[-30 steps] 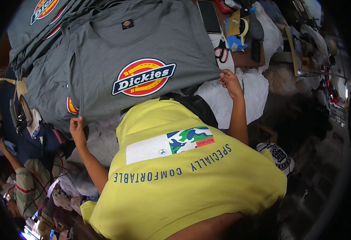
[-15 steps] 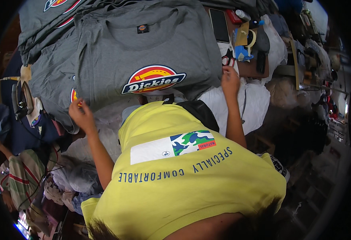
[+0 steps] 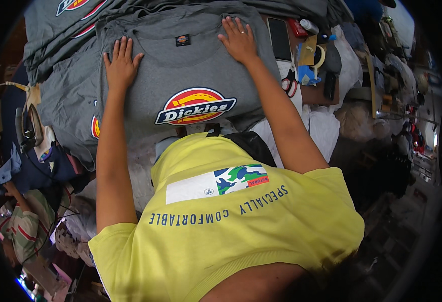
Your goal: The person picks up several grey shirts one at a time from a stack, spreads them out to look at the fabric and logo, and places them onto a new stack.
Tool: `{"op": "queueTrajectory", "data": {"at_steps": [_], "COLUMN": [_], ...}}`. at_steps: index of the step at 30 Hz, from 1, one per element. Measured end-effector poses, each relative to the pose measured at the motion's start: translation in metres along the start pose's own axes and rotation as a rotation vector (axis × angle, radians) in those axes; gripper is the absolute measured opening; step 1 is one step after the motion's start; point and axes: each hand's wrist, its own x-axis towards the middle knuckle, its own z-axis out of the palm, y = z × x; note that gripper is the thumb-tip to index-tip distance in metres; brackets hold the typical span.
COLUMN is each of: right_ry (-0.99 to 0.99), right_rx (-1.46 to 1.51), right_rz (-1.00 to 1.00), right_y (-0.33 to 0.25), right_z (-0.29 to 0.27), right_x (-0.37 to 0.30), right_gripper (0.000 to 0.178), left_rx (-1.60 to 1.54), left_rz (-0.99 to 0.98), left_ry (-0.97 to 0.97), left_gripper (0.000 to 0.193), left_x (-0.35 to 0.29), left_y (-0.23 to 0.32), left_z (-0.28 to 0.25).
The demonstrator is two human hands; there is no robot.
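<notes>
A grey T-shirt (image 3: 180, 73) lies spread in front of me, neckline away from me, with a red, yellow and navy printed emblem (image 3: 195, 105) on its near part. My left hand (image 3: 122, 65) rests flat on its left shoulder, fingers spread. On the right shoulder, beside the neckline, my right hand (image 3: 241, 40) also lies flat with fingers apart and a ring on one finger. A small black label (image 3: 182, 40) shows inside the collar, between both hands. Neither hand grips anything.
More grey shirts (image 3: 55, 50) are heaped at the far left. To the right lie a phone (image 3: 279, 39), scissors (image 3: 290, 83), a tape roll (image 3: 320, 57) and a dark blower-shaped tool (image 3: 332, 63). An iron (image 3: 28, 126) stands at left. Another person in a striped shirt (image 3: 29, 221) is at lower left.
Both hands have moved forward from the shirt's near sides to its shoulders, now lying flat on the cloth. The other person's arm at lower left has shifted slightly.
</notes>
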Motion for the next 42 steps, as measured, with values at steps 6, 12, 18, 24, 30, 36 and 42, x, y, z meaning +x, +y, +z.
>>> {"op": "queueTrajectory", "data": {"at_steps": [6, 12, 18, 24, 30, 36, 42], "right_ry": [-0.057, 0.101, 0.055, -0.287, -0.383, -0.398, -0.293], "right_rx": [0.008, 0.194, 0.272, 0.734, 0.806, 0.774, 0.921], "right_rz": [0.023, 0.155, 0.15, 0.118, 0.152, 0.109, 0.214], "right_y": [0.001, 0.01, 0.04, 0.077, 0.083, 0.086, 0.076], "right_z": [0.004, -0.011, -0.009, -0.012, -0.017, -0.011, -0.021], "right_x": [0.007, 0.023, 0.049, 0.074, 0.083, 0.084, 0.084], "right_gripper": [0.053, 0.035, 0.039, 0.043, 0.035, 0.031, 0.032], "left_rx": [-0.015, -0.125, -0.254, -0.422, -0.257, -0.253, -0.327], "left_rz": [-0.045, -0.04, 0.074, 0.034, 0.06, 0.074, 0.021], "left_ry": [0.056, 0.124, 0.136, 0.011, -0.093, -0.01, 0.094], "left_gripper": [0.05, 0.03, 0.022, 0.021, 0.023, 0.025, 0.024], "left_x": [0.017, 0.051, 0.068, 0.078, 0.08, 0.08, 0.075], "left_y": [-0.005, -0.019, -0.029, -0.041, -0.046, -0.045, -0.043], "left_z": [0.012, 0.006, -0.001, -0.011, 0.018, 0.024, 0.019]}}
